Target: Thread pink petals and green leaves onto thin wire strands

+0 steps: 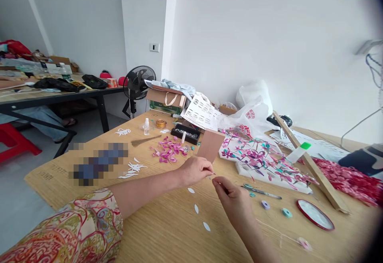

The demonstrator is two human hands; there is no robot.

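Note:
My left hand (195, 170) and my right hand (231, 199) meet above the wooden table (167, 231), fingertips pinched together on something tiny that I cannot make out. Three small white petal-shaped paper pieces (196, 208) lie on the table just below the hands. A brown card (210, 145) stands right behind my left hand. Slim tweezers (263, 192) and small paper coils, purple (265, 204) and teal (287, 212), lie to the right of my right hand.
A white board with pink and teal quilled flowers (260, 159) lies behind the hands, loose pink petals (168, 151) to its left. A red-rimmed lid (315, 214), a wooden strip (311, 165), a glue bottle (146, 126), a fan (138, 85) and bags stand around.

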